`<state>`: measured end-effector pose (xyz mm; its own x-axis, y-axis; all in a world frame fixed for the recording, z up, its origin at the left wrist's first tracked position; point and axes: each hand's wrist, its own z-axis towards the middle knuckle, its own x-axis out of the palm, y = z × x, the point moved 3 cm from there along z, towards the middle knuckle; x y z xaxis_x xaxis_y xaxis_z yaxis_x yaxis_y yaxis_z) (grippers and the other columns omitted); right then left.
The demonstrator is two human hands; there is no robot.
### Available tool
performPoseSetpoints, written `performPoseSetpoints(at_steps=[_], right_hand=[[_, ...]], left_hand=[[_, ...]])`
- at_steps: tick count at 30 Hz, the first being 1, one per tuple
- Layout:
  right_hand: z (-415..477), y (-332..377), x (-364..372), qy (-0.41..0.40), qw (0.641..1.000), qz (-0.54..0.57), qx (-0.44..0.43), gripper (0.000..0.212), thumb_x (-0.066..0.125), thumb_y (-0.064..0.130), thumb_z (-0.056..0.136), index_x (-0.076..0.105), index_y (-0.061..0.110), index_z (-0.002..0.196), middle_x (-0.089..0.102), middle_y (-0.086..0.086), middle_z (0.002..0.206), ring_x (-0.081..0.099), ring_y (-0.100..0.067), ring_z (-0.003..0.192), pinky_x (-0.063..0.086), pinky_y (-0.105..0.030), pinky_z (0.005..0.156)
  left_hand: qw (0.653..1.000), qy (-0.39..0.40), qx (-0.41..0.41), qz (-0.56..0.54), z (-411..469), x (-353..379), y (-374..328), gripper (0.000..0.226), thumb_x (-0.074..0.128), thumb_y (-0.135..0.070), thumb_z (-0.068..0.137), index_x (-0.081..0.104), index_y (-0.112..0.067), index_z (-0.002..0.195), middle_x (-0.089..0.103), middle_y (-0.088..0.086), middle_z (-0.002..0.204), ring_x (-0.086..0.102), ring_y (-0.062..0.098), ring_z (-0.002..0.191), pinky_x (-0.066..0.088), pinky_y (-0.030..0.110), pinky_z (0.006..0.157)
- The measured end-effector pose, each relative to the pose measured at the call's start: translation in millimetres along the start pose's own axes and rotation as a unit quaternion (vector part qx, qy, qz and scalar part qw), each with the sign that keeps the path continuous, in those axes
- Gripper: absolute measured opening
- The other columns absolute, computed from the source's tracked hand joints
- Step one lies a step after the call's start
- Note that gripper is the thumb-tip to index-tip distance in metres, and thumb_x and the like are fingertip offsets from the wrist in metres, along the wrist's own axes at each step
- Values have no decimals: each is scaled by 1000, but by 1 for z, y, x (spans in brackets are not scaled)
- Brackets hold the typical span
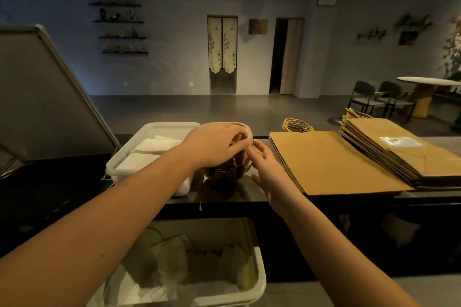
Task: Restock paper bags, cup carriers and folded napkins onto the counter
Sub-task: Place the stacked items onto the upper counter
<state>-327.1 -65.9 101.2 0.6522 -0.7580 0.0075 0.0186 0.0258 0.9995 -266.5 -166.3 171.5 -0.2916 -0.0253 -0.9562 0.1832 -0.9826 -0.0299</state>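
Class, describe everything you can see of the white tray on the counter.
The white tray is a shallow, rectangular bin with rounded corners, plastic by its look. It sits flat on the dark counter. Folded white napkins lie inside in piles. The left forearm crosses over its near right corner.

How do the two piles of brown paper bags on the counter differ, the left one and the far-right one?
The left pile lies squared up; the right pile is fanned, its edges stepped. The right pile carries a white label on top; the left pile's top bag is plain. The right pile looks thicker than the left pile. Both are flat brown bags with twine handles at the far end.
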Motion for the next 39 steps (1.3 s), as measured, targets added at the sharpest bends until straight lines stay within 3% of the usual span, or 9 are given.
performPoseSetpoints(at_steps=[5, 10, 12, 15, 18, 25, 30, 34, 39], right_hand=[[-6, 3, -20, -23, 999, -29, 22, 50, 43, 38, 96, 29, 27, 143, 35, -2, 147, 34, -19, 133, 32, -36, 108], [-10, 13, -73, -93, 993, -63, 48, 40, 42, 41, 96, 42, 25, 132, 41, -3, 140, 40, -22, 124, 35, -36, 99], [-12, 18, -101, -113, 987, -97, 60, 44, 42, 42, 96, 41, 22, 135, 41, -4, 141, 38, -25, 128, 33, -40, 105], [-16, 25, -144, -128, 976, -170, 50, 39, 44, 33, 97, 45, 18, 133, 45, -5, 139, 39, -22, 128, 33, -34, 102], [-14, 26, -188, -125, 954, -267, 50, 39, 49, 29, 95, 47, 15, 132, 49, -5, 135, 45, -20, 123, 35, -28, 91], [20, 16, -248, -73, 903, -407, 113, 50, 49, 29, 95, 35, 15, 141, 41, -8, 142, 44, -25, 125, 39, -38, 103], [41, 2, -247, -12, 887, -438, 145, 57, 47, 38, 95, 27, 18, 145, 34, -10, 146, 37, -27, 131, 35, -39, 105], [52, -9, -249, -6, 876, -467, 120, 59, 47, 44, 92, 30, 20, 144, 30, -11, 148, 34, -29, 133, 31, -45, 110], [56, -17, -258, -55, 909, -400, 107, 56, 48, 41, 93, 32, 20, 143, 13, -9, 153, 28, -30, 136, 33, -44, 109]], left_hand=[[999, 36, -4, -3, -5, -1, -3, 48, 36, -46, 96, 32, -30, 141, 42, -2, 142, 39, 18, 128, 37, 37, 101], [994, -86, 43, -47, -1, -13, -49, 47, 35, -42, 97, 30, -27, 142, 37, -1, 142, 30, 19, 132, 31, 39, 106], [991, -75, 51, -102, 6, -7, -75, 46, 38, -39, 97, 32, -27, 141, 40, -1, 139, 34, 18, 129, 34, 38, 105], [973, 37, -25, -227, 24, 20, -101, 50, 45, -35, 96, 31, -23, 142, 39, 4, 141, 38, 22, 128, 34, 37, 105], [919, 115, -144, -348, 38, 48, -116, 55, 47, -31, 96, 25, -18, 145, 32, 9, 148, 36, 26, 131, 32, 35, 105], [814, 134, -307, -474, 66, 82, -131, 48, 41, -19, 99, 27, -9, 144, 32, 9, 148, 30, 26, 135, 26, 37, 108], [802, 106, -363, -462, 84, 89, -133, 46, 42, -17, 99, 31, -6, 142, 32, 11, 148, 30, 29, 135, 28, 39, 108], [789, 62, -413, -451, 90, 91, -126, 39, 43, -17, 99, 39, -1, 134, 42, 15, 138, 41, 29, 119, 34, 36, 96], [792, 50, -419, -441, 98, 101, -135, 24, 33, -16, 101, 42, -5, 121, 45, 11, 114, 43, 27, 104, 36, 34, 92]])
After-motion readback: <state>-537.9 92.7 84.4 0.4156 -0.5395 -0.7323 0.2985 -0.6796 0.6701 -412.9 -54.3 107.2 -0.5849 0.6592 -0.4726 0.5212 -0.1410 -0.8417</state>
